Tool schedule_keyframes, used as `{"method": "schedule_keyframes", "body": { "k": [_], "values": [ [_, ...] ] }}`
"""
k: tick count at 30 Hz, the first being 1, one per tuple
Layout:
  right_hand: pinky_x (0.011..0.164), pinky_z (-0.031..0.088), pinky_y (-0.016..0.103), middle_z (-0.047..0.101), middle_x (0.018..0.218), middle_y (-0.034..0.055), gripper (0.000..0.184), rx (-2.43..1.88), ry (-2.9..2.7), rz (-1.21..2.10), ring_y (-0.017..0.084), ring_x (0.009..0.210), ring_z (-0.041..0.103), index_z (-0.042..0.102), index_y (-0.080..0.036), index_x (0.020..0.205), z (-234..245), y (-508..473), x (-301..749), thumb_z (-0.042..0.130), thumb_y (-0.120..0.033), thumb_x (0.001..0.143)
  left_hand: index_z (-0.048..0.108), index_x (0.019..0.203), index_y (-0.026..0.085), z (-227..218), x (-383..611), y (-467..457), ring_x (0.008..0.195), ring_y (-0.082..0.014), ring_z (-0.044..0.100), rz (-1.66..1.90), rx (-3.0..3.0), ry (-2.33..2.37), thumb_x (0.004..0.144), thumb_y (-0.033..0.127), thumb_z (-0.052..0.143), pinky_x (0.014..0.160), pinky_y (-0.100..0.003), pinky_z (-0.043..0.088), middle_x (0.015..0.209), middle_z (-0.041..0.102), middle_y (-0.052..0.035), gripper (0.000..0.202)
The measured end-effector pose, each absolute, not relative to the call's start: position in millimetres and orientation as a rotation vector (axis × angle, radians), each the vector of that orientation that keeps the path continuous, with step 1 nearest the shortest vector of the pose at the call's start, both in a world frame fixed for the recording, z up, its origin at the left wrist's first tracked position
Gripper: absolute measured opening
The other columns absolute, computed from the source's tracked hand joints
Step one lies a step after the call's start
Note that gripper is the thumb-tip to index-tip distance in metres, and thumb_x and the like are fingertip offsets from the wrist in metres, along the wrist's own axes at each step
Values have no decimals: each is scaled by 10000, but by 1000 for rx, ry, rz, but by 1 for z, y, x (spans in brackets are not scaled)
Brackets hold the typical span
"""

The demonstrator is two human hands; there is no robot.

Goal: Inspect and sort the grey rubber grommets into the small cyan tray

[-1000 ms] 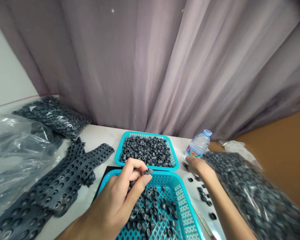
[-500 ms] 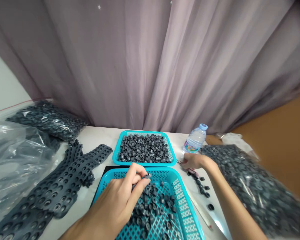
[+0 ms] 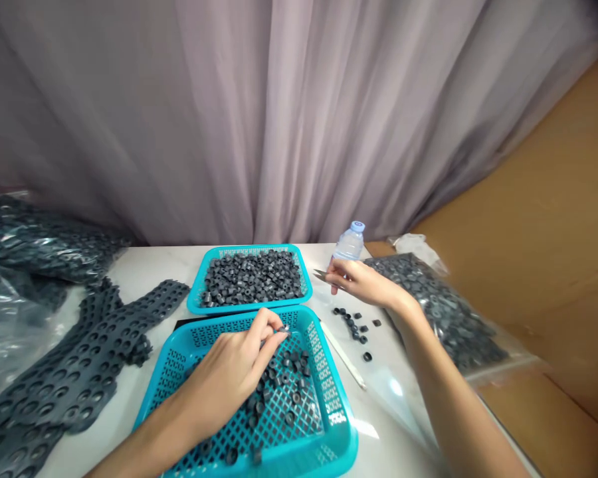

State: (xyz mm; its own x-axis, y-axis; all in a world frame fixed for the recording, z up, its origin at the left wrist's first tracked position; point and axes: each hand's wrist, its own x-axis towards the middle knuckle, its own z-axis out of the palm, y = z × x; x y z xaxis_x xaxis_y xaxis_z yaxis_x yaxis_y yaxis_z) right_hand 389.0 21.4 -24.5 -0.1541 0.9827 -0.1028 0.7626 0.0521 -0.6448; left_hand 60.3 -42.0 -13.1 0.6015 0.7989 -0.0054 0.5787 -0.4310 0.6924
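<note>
My left hand (image 3: 239,355) is over the near turquoise basket (image 3: 346,425). Between its thumb and index finger sits a small dark ring-like part (image 3: 283,329). Loose dark parts (image 3: 285,378) lie on the mesh floor beneath it. My right hand (image 3: 356,277) is raised in front of the water bottle (image 3: 349,243), closed round a pair of small scissors (image 3: 321,274). Their two pointed metal tips stick out to the left, slightly apart, and the handles are hidden in the palm. Several black caps and flat bits (image 3: 355,330) lie on the table below that hand.
Behind stands a second turquoise basket (image 3: 193,303), full of dark parts. Dark perforated rubber sheets (image 3: 87,372) lie at left, near a filled plastic bag (image 3: 54,236). At right are another filled bag (image 3: 443,312) and cardboard (image 3: 543,219). A thin white strip (image 3: 343,355) lies beside the near basket.
The view has swung right, so the baskets appear further left. My right hand has lifted from the tabletop by the bottle with the scissors. My left hand keeps its pinch over the basket.
</note>
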Motion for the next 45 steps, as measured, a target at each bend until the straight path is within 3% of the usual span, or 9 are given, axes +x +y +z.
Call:
{"method": "schedule_keyframes", "body": {
  "k": [5, 11, 15, 20, 25, 29, 35, 39, 45],
  "values": [
    [664, 456, 258, 670, 790, 18, 424, -1535, -1733, 695, 163, 721, 595, 672, -171, 965, -48, -39, 369, 458, -511, 1101, 468, 1110, 271, -20, 101, -24, 647, -183, 646, 393, 2328, 924, 1128, 382, 343, 660, -302, 367, 790, 651, 66, 168],
    [770, 535, 290, 763, 1080, 81, 370, -1435, -1509, 636, 216, 907, 690, 707, -158, 1191, -87, -86, 354, 563, -476, 1070, 512, 1123, 227, -33, 138, -14, 783, -251, 780, 330, 2501, 854, 1123, 341, 328, 644, -307, 443, 800, 743, -2, 216],
    [743, 545, 290, 770, 992, 67, 303, -1399, -1512, 629, 222, 885, 706, 735, -183, 1149, -88, -98, 353, 562, -423, 1084, 507, 1106, 223, -33, 141, -14, 775, -250, 794, 325, 2508, 909, 1121, 350, 327, 625, -307, 467, 836, 767, -17, 221],
    [903, 559, 305, 775, 1162, 75, 253, -1294, -1650, 530, 217, 1016, 736, 725, -225, 1261, -81, -102, 356, 540, -294, 1103, 512, 1082, 241, -27, 140, -19, 801, -243, 810, 358, 2478, 898, 1114, 328, 342, 614, -294, 491, 897, 793, -18, 193],
    [935, 561, 304, 772, 1203, 77, 297, -1253, -1739, 419, 206, 1033, 737, 684, -235, 1359, -77, -107, 361, 538, -233, 1101, 532, 1068, 241, -25, 144, -22, 753, -233, 809, 409, 2556, 846, 1114, 308, 344, 575, -276, 505, 833, 784, -10, 205],
    [897, 559, 307, 769, 1170, 83, 346, -1272, -1782, 370, 196, 958, 726, 636, -222, 1434, -75, -109, 366, 540, -232, 1102, 511, 1040, 244, -26, 147, -21, 770, -250, 816, 394, 2642, 816, 1127, 297, 317, 582, -296, 532, 845, 789, -17, 219],
    [756, 513, 320, 725, 942, 57, 379, -1255, -1844, 291, 186, 760, 632, 598, -217, 1481, -71, -110, 368, 527, -243, 1110, 488, 1030, 245, -29, 147, -22, 810, -284, 819, 412, 2735, 773, 1137, 299, 295, 600, -348, 567, 936, 800, -48, 227],
    [717, 498, 318, 718, 930, 64, 393, -1262, -1857, 292, 189, 740, 617, 584, -226, 1500, -69, -112, 368, 517, -260, 1115, 493, 1020, 244, -28, 148, -25, 776, -278, 821, 454, 2759, 736, 1132, 266, 303, 561, -341, 556, 916, 803, -41, 222],
    [712, 477, 315, 717, 952, 54, 394, -1236, -1856, 306, 187, 752, 610, 586, -247, 1496, -70, -113, 369, 528, -225, 1107, 480, 1012, 253, -29, 147, -28, 846, -292, 825, 446, 2725, 750, 1130, 271, 353, 623, -375, 601, 960, 819, -39, 175]
  ]
}}
